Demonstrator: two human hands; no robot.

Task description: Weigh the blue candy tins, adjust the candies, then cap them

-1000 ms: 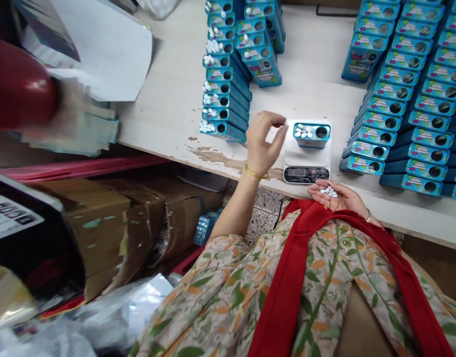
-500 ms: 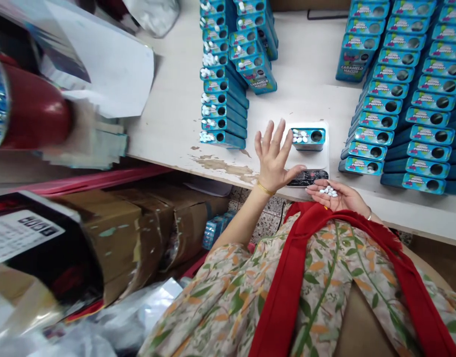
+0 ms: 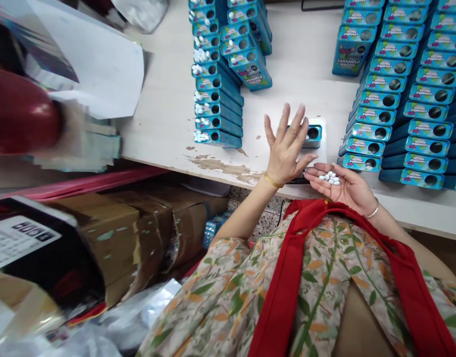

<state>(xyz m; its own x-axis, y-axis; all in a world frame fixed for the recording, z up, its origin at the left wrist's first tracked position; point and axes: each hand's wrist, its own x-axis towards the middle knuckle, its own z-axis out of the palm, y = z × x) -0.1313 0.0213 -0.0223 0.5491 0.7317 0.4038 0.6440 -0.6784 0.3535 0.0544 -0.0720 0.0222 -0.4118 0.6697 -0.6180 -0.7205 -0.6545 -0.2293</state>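
Observation:
My left hand (image 3: pixel 285 151), back upward and fingers spread, hovers over the left part of a blue candy tin (image 3: pixel 313 144) with a round hole in its top. That tin rests on a small white scale (image 3: pixel 322 151), and my hand hides much of both. My right hand (image 3: pixel 343 188) is palm up and cupped, carrying several small white oval candies (image 3: pixel 330 178) beside the front of the scale. Nothing is held in my left hand.
Left of the scale, a row of blue tins (image 3: pixel 222 139) has white candies on the tops. More tins (image 3: pixel 362 162) stand in rows at the right. A red container (image 3: pixel 25 111), papers (image 3: pixel 109 64) and cardboard boxes (image 3: pixel 109 233) lie to the left, below the table edge (image 3: pixel 157 163) in part.
My left hand has moved right, from beside the tin to over it, covering the candies on its top. My right hand has risen slightly with its candies. The view has shifted a little.

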